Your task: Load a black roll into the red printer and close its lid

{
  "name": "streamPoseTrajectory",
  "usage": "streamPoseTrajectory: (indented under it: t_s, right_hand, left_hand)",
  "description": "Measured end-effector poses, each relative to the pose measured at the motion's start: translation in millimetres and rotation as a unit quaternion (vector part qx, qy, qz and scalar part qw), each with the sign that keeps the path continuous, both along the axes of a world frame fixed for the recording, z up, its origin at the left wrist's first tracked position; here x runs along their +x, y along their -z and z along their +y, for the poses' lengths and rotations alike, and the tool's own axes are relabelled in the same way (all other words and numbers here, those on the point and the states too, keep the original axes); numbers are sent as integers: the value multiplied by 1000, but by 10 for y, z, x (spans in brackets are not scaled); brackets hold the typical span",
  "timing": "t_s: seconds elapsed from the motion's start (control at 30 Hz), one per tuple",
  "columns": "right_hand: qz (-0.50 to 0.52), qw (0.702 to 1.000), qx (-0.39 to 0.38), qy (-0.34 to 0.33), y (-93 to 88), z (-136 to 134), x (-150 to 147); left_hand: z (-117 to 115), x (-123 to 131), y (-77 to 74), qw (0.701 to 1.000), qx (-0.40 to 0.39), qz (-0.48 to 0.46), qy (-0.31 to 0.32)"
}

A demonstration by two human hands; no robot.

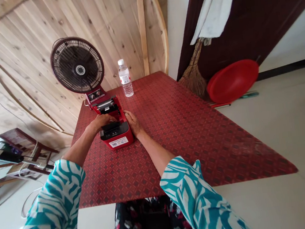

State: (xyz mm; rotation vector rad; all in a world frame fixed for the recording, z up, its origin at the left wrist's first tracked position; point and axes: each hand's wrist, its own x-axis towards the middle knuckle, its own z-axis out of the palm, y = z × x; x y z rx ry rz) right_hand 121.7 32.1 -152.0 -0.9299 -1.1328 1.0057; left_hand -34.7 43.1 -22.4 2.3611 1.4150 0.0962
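Note:
A small red and black printer (116, 133) with a white barcode label on its front sits near the left side of the table. Its upper part stands open at the back, showing a dark inner compartment and a metal roller (105, 106). My left hand (103, 121) lies over the top of the printer, fingers curved across its middle. My right hand (133, 123) presses against the printer's right side. Teal and white patterned sleeves cover both forearms up to the wrists.
A red patterned cloth covers the table (198, 131). A dark red desk fan (77, 65) and a plastic water bottle (125, 79) stand beyond the printer. A broom (193, 76), a red plastic basin (233, 81) and a wooden stool (27, 151) are on the floor.

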Motion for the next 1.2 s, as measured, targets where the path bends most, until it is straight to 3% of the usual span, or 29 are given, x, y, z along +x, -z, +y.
streamPoseTrajectory:
  t_s: [0.13, 0.3, 0.4, 0.53, 0.7, 1.03, 1.13, 1.2]
  right_hand:
    - [-1, 1000, 2, -4, -8, -5, -2]
    - [-1, 1000, 6, -5, -3, -9, 4]
    - [2, 1000, 4, -7, -7, -24, 20]
    - [-1, 1000, -3, -11, -26, -66, 50]
    - [14, 999, -30, -5, -29, -79, 85]
    - [33, 996, -35, -74, -343, 418, 37]
    - [54, 996, -54, -54, -288, 411, 48]
    - [54, 997, -19, -48, -212, 338, 62]
  left_hand:
    - [-235, -112, 59, 989, 46, -133, -38]
    - [-693, -232, 382, 908, 144, -366, -144]
    - [-868, -246, 567, 877, 177, -427, -129]
    - [-953, -252, 682, 886, 220, -404, -55]
    - [-976, -281, 740, 889, 325, -323, -18]
    - [-969, -269, 787, 850, 466, -242, -25]
    - [-965, -269, 799, 844, 477, -243, -21]
    - [-964, -271, 805, 842, 481, -243, -25]
